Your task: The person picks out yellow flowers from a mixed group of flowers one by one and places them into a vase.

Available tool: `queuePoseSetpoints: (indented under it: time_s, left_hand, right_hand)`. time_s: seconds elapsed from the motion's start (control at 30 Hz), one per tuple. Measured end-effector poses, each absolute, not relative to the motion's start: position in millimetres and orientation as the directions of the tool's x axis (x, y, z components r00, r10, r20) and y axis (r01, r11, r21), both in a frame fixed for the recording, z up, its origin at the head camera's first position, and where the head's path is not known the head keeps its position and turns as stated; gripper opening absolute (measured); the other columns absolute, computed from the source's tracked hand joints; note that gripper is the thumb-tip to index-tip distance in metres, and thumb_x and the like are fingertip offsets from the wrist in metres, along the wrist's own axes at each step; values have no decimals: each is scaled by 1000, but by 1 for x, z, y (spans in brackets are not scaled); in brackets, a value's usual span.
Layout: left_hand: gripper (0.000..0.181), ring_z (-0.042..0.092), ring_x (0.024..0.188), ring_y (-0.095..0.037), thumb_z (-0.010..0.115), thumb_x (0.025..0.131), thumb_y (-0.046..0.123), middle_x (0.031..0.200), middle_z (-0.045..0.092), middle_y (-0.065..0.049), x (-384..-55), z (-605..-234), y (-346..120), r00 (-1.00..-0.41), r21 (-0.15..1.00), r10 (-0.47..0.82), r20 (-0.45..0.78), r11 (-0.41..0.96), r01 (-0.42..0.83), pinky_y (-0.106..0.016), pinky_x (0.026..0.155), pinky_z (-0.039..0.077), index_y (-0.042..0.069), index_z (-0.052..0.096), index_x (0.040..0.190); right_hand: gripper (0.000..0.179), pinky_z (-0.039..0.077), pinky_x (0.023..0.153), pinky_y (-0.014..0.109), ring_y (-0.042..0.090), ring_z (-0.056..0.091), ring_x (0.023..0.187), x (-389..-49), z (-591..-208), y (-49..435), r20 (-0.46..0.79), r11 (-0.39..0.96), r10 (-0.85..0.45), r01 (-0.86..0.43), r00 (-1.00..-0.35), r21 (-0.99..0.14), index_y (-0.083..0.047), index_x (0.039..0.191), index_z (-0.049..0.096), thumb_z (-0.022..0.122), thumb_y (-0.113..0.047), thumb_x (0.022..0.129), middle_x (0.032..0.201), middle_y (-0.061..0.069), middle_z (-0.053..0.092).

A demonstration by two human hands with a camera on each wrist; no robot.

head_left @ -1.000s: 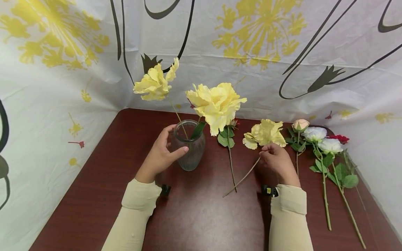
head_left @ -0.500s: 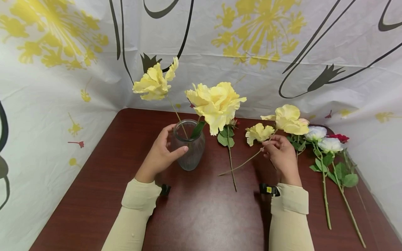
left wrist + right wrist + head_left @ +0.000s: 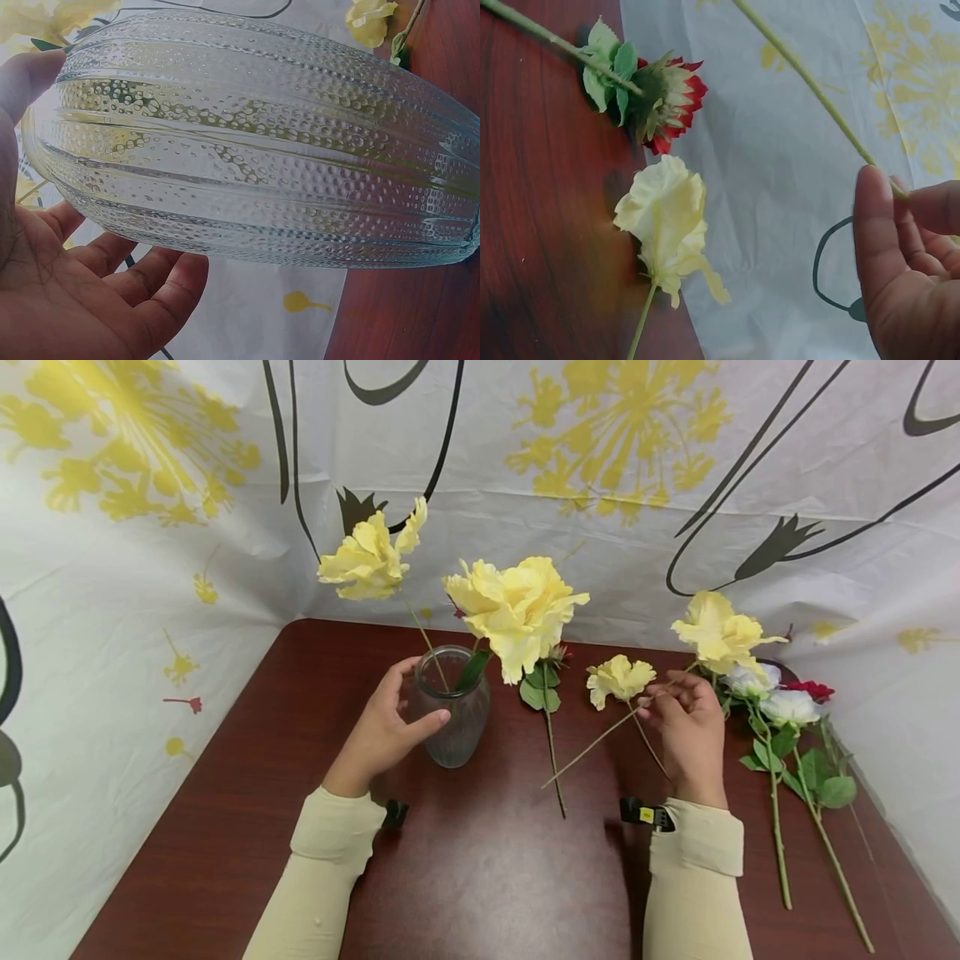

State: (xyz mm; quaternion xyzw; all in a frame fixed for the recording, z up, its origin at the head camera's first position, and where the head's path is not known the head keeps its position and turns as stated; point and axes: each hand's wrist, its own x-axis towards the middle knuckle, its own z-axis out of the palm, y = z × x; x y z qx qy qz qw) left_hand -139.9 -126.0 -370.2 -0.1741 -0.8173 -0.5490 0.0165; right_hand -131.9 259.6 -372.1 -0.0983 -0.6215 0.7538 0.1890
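My left hand (image 3: 382, 731) holds the clear glass vase (image 3: 457, 735), thumb on the near side and fingers round the left. In the left wrist view the vase (image 3: 262, 150) shows ribbed, dimpled glass between thumb and fingers. Two yellow flowers stand in it, one leaning left (image 3: 363, 560) and a fuller one leaning right (image 3: 517, 610). Between thumb and fingertips my right hand (image 3: 690, 735) pinches the stem (image 3: 821, 94) of another yellow flower (image 3: 720, 631). Its bloom is raised to the right, its stem end pointing down-left. A smaller yellow flower (image 3: 619, 680) lies just beyond that hand.
A red flower with green leaves (image 3: 542, 689) lies right of the vase on the dark wooden table (image 3: 495, 877). White roses (image 3: 789, 708) and a red bloom (image 3: 810, 692) lie at the far right. A patterned white sheet (image 3: 480, 460) hangs behind.
My right hand has lifted the yellow flower and shifted it rightward, its bloom swinging up and right, apart from the smaller yellow flower left lying. The left hand and vase have stayed put.
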Motion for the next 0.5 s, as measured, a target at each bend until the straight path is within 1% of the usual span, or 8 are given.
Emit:
queuePoseSetpoints:
  time_s: [0.13, 0.27, 0.37, 0.5]
  left_hand:
    - [76, 39, 132, -24, 75, 87, 29, 143, 42, -10, -140, -370, -126, -937, 891, 269, 223, 333, 308, -56, 103, 36, 14, 34, 149]
    - [76, 38, 132, -24, 75, 87, 29, 145, 41, -15, -140, -371, -126, -937, 890, 268, 225, 334, 310, -57, 103, 36, 14, 34, 149]
    - [76, 38, 132, -24, 75, 87, 30, 145, 41, -14, -140, -370, -126, -938, 890, 266, 224, 337, 308, -57, 103, 36, 14, 34, 149]
    - [76, 38, 132, -24, 75, 87, 29, 145, 41, -15, -139, -370, -126, -937, 890, 268, 224, 335, 309, -57, 104, 35, 14, 34, 149]
  right_hand:
    - [27, 56, 67, 26, 22, 65, 82, -131, -369, 258, 138, -212, 436, -251, -889, -944, -4, 123, 53, 50, 7, 98, 100, 16, 59]
    - [28, 55, 69, 27, 24, 65, 84, -130, -366, 255, 175, -248, 450, -311, -876, -918, -1, 124, 53, 52, 7, 98, 100, 16, 60]
    - [28, 55, 69, 27, 24, 66, 84, -128, -362, 253, 190, -287, 460, -347, -867, -893, 0, 124, 53, 53, 7, 97, 100, 16, 61]
    - [28, 56, 68, 29, 27, 67, 82, -126, -356, 250, 201, -387, 482, -413, -853, -825, 2, 122, 54, 58, 7, 95, 99, 18, 62]
